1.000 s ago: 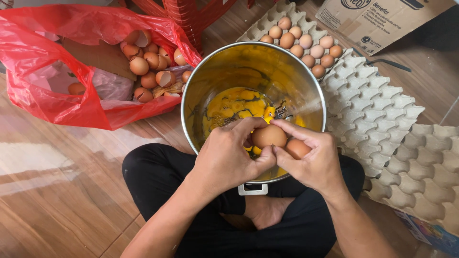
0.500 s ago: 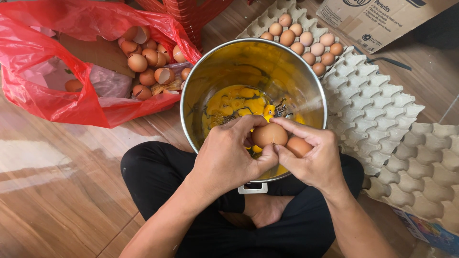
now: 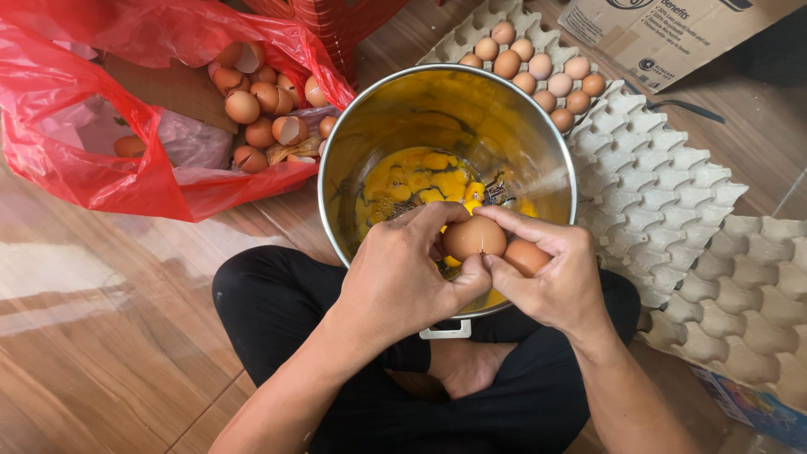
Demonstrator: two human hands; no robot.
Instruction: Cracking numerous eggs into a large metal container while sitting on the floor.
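A brown egg point(image 3: 475, 237) with a crack down its middle is pinched between both hands over a deep steel pot point(image 3: 357, 139). My left hand point(image 3: 399, 277) grips its left side, thumb underneath. My right hand point(image 3: 551, 273) grips its right side and also cradles a second brown egg point(image 3: 527, 256) in the palm. Inside the pot lie several yellow yolks point(image 3: 420, 181) in raw egg liquid. The pot stands on the floor in front of my crossed legs in black trousers.
A red plastic bag point(image 3: 101, 176) at left holds several broken eggshells point(image 3: 265, 113). Behind the pot a grey tray point(image 3: 471, 34) carries whole brown eggs point(image 3: 538, 71). Stacked egg trays point(image 3: 672, 202) with bare cups lie at right, a cardboard box point(image 3: 664, 34) beyond. Wooden floor.
Both hands stay over the pot holding the egg. The grip has tightened slightly and a crack line now shows on the shell.
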